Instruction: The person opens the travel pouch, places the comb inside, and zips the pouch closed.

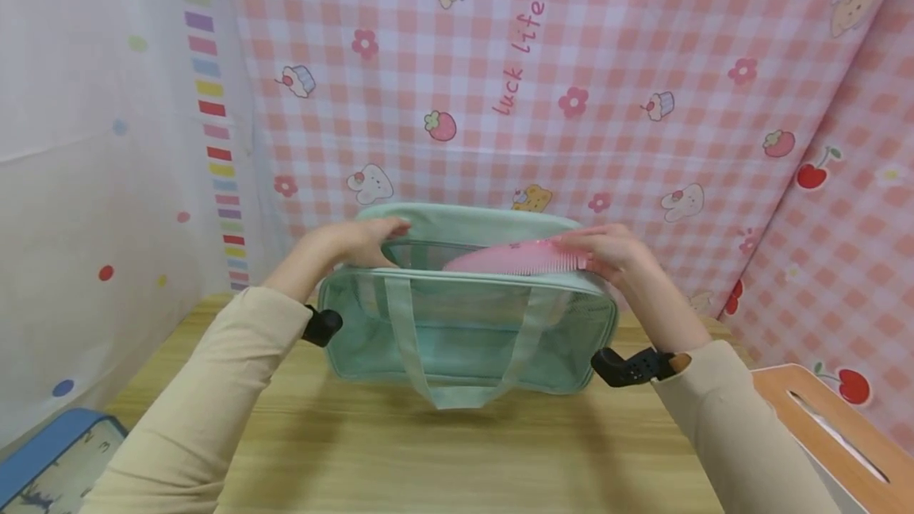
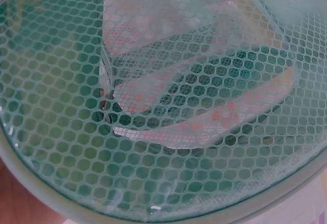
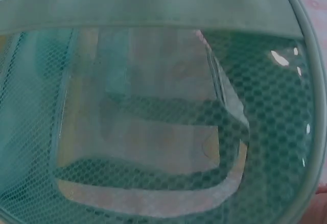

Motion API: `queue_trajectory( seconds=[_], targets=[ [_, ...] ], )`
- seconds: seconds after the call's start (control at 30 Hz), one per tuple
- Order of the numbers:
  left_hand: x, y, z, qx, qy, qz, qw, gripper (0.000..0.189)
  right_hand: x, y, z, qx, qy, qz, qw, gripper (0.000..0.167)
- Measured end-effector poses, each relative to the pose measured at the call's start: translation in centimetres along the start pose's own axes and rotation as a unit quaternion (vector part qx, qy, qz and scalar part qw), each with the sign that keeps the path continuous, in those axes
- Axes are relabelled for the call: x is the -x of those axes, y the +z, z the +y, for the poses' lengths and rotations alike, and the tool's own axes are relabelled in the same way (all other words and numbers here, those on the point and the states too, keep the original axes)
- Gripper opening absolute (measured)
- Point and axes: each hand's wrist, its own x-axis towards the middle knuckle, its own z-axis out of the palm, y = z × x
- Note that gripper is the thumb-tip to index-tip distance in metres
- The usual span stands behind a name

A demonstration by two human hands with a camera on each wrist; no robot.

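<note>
A mint-green bag (image 1: pixel 464 351) with see-through and mesh sides stands on the table, its mouth unzipped and its front handle hanging down. At the left end of the mouth, my left hand (image 1: pixel 360 243) touches the rim, thumb and fingers spread apart. My right hand (image 1: pixel 607 248) pinches the right end of a pink comb (image 1: pixel 510 258) at the mouth's right side. The comb lies lengthwise along the opening, teeth toward the front, partly hidden behind the front rim. Both wrist views look through the bag's mesh (image 2: pixel 56 106) and clear panel (image 3: pixel 153 147); only slivers of skin show there.
A blue-framed clock (image 1: pixel 53 458) lies at the front left. To the right stands an orange-topped box with a slot (image 1: pixel 821 411). A pink checked cloth (image 1: pixel 500 62) hangs behind the bag, and the wood-grain table (image 1: pixel 457 466) extends in front.
</note>
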Motion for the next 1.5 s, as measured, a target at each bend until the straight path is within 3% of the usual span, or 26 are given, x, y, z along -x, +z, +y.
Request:
queue_trajectory(
  seconds=[0.27, 0.33, 0.5, 0.7, 0.87, 0.97, 1.13, 1.3, 1.5],
  targets=[
    [0.3, 0.0, -0.2, 0.002, -0.002, -0.001, 1.0000, 0.072, -1.1, 2.9, -1.4, -0.040, -0.005, -0.064, 0.9972, 0.043],
    [0.4, 0.0, -0.1, -0.001, -0.002, 0.000, 1.0000, 0.072, -1.4, 3.4, -1.6, -0.027, -0.008, -0.073, 0.9969, 0.042],
    [0.3, 0.0, 0.0, -0.001, 0.003, -0.004, 1.0000, 0.072, -1.5, 3.6, -1.5, 0.006, -0.004, -0.060, 0.9982, 0.041],
    [0.5, 0.0, 0.1, -0.001, 0.007, -0.003, 1.0000, 0.070, -0.9, 2.8, -1.4, -0.014, -0.007, -0.050, 0.9986, 0.040],
    [0.6, 0.2, 0.0, -0.019, 0.014, 0.017, 0.9996, 0.068, -0.4, 2.6, -1.4, -0.022, -0.018, -0.056, 0.9980, 0.041],
    [0.6, 0.7, 0.0, -0.023, 0.020, 0.049, 0.9984, 0.066, -0.3, 2.7, -1.3, -0.016, -0.022, -0.053, 0.9982, 0.041],
    [1.6, 1.9, -0.7, 0.009, 0.030, 0.155, 0.9875, 0.053, -0.1, 3.4, -1.6, 0.009, -0.031, -0.057, 0.9979, 0.040],
    [3.7, 3.3, -1.8, 0.007, 0.035, 0.273, 0.9614, 0.049, 0.0, 4.4, -2.3, 0.024, -0.047, -0.072, 0.9960, 0.038],
    [5.8, 5.7, -3.0, -0.037, 0.060, 0.363, 0.9290, 0.050, 0.2, 5.9, -2.9, 0.098, -0.065, -0.074, 0.9903, 0.037]
  ],
)
